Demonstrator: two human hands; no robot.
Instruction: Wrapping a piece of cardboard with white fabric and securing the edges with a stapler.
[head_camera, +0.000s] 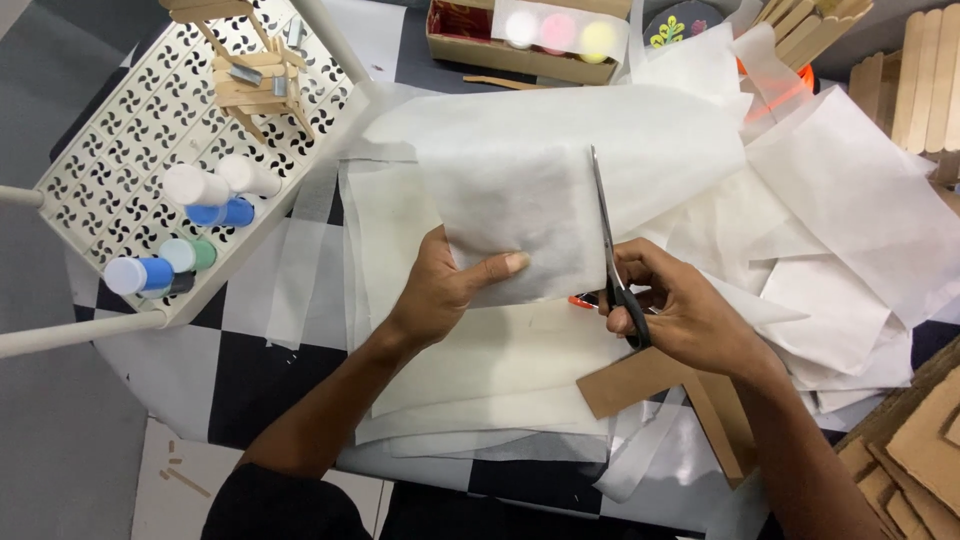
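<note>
Over checkered table (260, 370): left hand (440, 290) fingers pinch white paper sheet (520, 225); right hand (680, 310) fingers closed through scissors (612, 255) at sheet's right edge

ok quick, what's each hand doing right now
Left hand: closed on the white paper sheet, thumb on top.
Right hand: closed on the scissors, blades at the sheet's right edge.
</note>
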